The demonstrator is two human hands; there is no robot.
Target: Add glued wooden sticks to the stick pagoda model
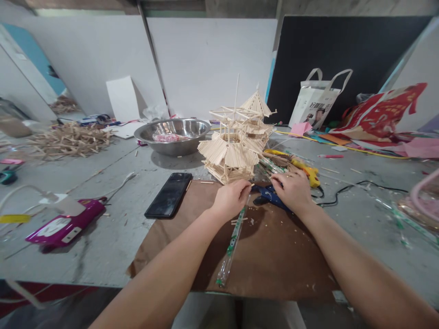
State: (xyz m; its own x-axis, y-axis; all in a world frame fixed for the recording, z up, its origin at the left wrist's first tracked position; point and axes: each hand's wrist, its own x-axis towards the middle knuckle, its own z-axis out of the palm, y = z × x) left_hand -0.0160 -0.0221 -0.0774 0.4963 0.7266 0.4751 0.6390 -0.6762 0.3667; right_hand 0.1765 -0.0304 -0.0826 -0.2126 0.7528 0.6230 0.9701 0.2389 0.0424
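My left hand (231, 198) is closed in a pinch on a thin wooden stick (253, 184) just in front of a pagoda model (236, 141) built from sticks. My right hand (291, 189) rests curled over a blue tool (267, 195) on the brown paper sheet (274, 256), its fingers also near the stick's other end. A clear plastic sleeve with green print (231, 246) lies on the paper below my left hand.
A black phone (168, 194) lies left of the paper. A steel bowl (173, 135) stands behind it. A yellow glue gun (305, 170) and black cord lie right of the model. A pile of sticks (68, 139), a magenta device (63, 226), bags and coloured paper crowd the table.
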